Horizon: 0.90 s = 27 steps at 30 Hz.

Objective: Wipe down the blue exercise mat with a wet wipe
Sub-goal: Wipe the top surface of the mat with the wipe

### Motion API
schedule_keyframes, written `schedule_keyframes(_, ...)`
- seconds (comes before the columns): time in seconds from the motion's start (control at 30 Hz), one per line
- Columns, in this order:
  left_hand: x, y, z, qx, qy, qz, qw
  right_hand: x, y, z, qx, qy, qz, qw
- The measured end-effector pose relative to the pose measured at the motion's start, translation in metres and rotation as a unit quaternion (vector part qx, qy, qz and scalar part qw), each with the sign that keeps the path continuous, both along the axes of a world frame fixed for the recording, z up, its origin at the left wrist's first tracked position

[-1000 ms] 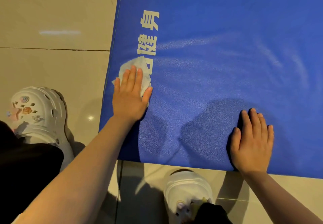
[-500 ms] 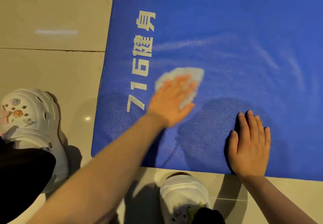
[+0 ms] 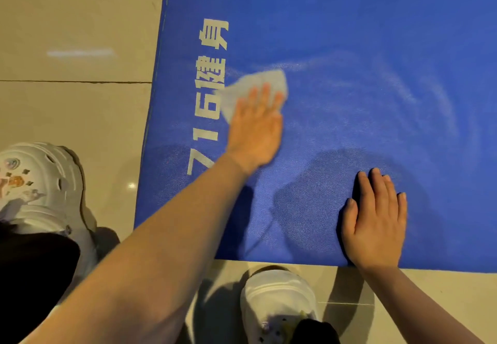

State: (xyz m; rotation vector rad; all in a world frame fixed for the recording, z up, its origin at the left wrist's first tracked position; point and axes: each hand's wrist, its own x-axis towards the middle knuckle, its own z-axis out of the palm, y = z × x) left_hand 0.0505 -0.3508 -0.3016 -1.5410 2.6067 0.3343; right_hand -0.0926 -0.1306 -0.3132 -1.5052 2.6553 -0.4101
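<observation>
The blue exercise mat lies on the floor and fills the upper right of the view, with pale printed characters near its left edge. My left hand presses flat on a white wet wipe just right of that print; the wipe sticks out beyond my straight fingers. My right hand lies flat on the mat close to its near edge, fingers straight and together, holding nothing. Pale wipe streaks show across the mat's middle.
Beige floor tiles surround the mat on the left and below. One white clog with charms stands left of the mat; another white clog sits just below the mat's near edge.
My left hand slid the wipe from the mat's left edge to the right, then back a little left and farther up, beside the print. My right hand stayed in place.
</observation>
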Motion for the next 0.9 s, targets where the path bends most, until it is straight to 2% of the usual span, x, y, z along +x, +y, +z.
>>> schedule_keyframes(0.13,-0.026,0.063,0.003,0.06,0.04,-0.221,0.973,0.0,0.002,0.001,-0.002,-0.001,-0.003,1.0)
schedule_keyframes(0.2,-0.006,0.049,0.0,0.035,0.053,-0.257,0.964,-0.001,0.001,0.001,-0.001,-0.004,0.001,1.0)
schedule_keyframes(0.27,0.026,0.02,-0.011,0.0,0.052,-0.206,0.977,-0.003,0.001,0.001,0.002,-0.007,0.007,1.0)
schedule_keyframes(0.33,0.065,-0.002,-0.014,0.016,0.049,-0.093,0.994,-0.002,0.003,0.001,0.005,-0.008,0.007,1.0)
schedule_keyframes(0.43,0.108,-0.006,-0.012,-0.015,0.06,-0.005,0.998,-0.002,0.003,0.001,0.003,-0.01,0.004,1.0)
schedule_keyframes(0.57,0.129,0.003,-0.013,-0.028,0.033,0.113,0.993,-0.002,0.001,0.001,0.001,-0.008,0.007,1.0)
schedule_keyframes(0.7,0.131,0.008,-0.008,-0.046,-0.002,0.184,0.982,-0.002,0.002,0.001,-0.002,-0.009,0.007,1.0)
schedule_keyframes(0.8,0.112,0.006,-0.011,-0.051,-0.007,0.27,0.961,-0.002,0.001,0.0,-0.001,-0.006,0.006,1.0)
schedule_keyframes(0.87,0.107,0.009,-0.009,-0.055,-0.004,0.264,0.963,-0.002,0.001,0.0,-0.001,-0.002,0.005,1.0)
schedule_keyframes(0.9,0.107,0.012,-0.007,-0.029,-0.014,0.243,0.969,-0.002,0.001,0.0,-0.001,-0.001,0.005,1.0)
